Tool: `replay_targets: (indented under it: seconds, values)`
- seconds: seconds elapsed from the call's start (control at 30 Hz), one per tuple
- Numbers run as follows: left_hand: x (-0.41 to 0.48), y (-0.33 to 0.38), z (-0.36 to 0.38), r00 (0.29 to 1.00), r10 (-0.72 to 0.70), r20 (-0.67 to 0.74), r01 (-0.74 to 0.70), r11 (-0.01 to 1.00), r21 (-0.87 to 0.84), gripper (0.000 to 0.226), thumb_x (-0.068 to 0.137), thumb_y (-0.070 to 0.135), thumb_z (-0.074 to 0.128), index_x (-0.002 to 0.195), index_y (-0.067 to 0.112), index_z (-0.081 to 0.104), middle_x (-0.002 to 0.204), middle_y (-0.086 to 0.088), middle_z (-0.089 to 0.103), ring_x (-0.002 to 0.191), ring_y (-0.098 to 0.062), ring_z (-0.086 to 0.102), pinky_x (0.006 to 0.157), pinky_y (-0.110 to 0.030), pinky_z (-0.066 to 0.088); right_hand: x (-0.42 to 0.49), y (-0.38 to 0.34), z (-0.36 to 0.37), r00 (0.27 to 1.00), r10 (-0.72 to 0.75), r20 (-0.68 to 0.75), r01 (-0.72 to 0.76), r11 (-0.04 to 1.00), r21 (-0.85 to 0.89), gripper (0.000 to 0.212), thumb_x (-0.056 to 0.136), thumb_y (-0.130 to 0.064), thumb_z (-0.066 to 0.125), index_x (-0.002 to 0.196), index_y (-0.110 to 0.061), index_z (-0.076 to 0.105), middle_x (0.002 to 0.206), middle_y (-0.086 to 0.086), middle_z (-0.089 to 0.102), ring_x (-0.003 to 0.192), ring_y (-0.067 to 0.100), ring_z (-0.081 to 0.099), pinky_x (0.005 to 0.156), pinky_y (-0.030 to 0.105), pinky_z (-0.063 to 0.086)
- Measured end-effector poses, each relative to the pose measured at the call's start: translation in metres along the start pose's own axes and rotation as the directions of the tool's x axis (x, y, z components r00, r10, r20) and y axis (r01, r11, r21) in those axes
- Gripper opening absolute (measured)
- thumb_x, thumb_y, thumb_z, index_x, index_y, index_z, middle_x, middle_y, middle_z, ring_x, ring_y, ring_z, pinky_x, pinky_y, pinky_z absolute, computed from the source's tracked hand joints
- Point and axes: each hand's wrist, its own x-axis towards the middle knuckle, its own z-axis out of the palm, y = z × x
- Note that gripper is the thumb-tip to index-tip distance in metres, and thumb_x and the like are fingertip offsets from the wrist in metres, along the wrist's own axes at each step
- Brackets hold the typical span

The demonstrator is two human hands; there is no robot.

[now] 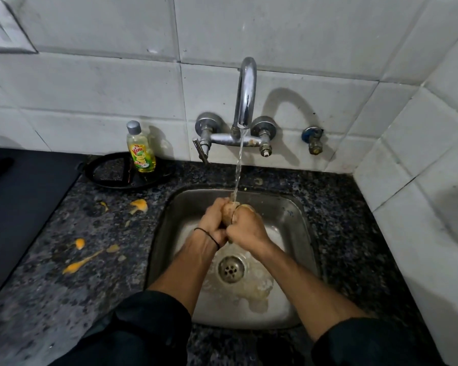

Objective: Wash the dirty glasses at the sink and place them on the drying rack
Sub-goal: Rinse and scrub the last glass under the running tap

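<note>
One glass (236,208) sits between two hands, the left hand (214,220) and the right hand (246,227), at the frame's center. One sink (296,225) with one drain (231,268). One faucet (245,101) above. One soap bottle (140,149) and one black tray (111,175) at center left. About six orange spills (138,205) lie on the counter (354,233), lower left.

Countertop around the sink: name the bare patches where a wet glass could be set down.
Right of the sink, the countertop strip up to the tiled wall is bare. The near-left corner is bare too. Left of the sink is fouled by orange spills; behind them a black tray with the soap bottle crowds the back.
</note>
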Motion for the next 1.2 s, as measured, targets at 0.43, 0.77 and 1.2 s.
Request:
replay_targets:
  seconds: [0.43,0.77,1.2]
  values:
    - [0.0,-0.002,-0.006,0.999,0.05,0.008,-0.05,0.997,0.057,0.018,0.089,0.031,0.059,0.092,0.014,0.063,0.089,-0.01,0.063,0.073,-0.022,0.067,0.063,-0.032,0.055,0.004,-0.002,0.007,0.995,0.096,0.019,-0.097,0.993,0.064,0.019,0.066,-0.002,0.06,0.079,-0.013,0.066,0.089,0.006,0.069,0.099,0.028,0.067,0.087,0.042,0.055]
    - [-0.009,0.011,-0.008,0.997,-0.054,0.057,0.047,0.992,0.117,0.029,0.1,0.027,0.049,0.103,0.003,0.065,0.083,-0.017,0.072,0.081,-0.028,0.065,0.067,-0.041,0.055,0.002,0.03,0.007,0.854,-0.513,0.082,0.477,0.71,-0.518,0.035,0.07,0.003,0.067,0.099,-0.017,0.068,0.105,0.008,0.066,0.119,0.036,0.054,0.107,0.044,0.035]
    - [-0.007,0.013,-0.003,0.998,0.054,0.031,-0.057,0.993,0.102,0.031,0.099,0.033,0.056,0.106,0.003,0.063,0.099,-0.021,0.07,0.084,-0.031,0.07,0.067,-0.042,0.059,0.001,0.031,0.006,0.886,-0.452,0.102,0.448,0.78,-0.437,0.04,0.074,0.001,0.051,0.106,-0.02,0.061,0.112,-0.001,0.059,0.118,0.024,0.05,0.115,0.048,0.026]
